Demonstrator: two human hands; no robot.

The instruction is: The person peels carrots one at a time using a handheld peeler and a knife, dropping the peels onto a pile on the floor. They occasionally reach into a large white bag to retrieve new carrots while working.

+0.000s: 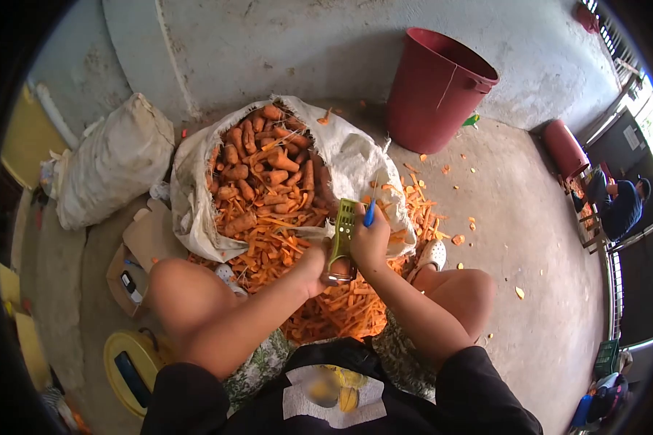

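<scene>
My left hand point(314, 270) is closed around the lower part of a green perforated plastic tool point(343, 223), which stands out above the fingers. A dark, rounded end of it shows beside the palm. Against its other side, my right hand point(370, 245) is closed on a blue-handled tool point(370, 213) with a thin tip pointing up and away. Both hands meet over a heap of cut orange carrot strips point(348, 308). Just beyond them lies an open white sack point(194, 190), its mouth full of whole carrots point(272, 163).
A tall red bin point(422, 105) stands at the wall, right of the sack. At left are a filled sack point(116, 167), a cardboard box point(116, 283) and a yellow lid point(116, 362) with a phone point(132, 377). Another person point(624, 206) sits far right.
</scene>
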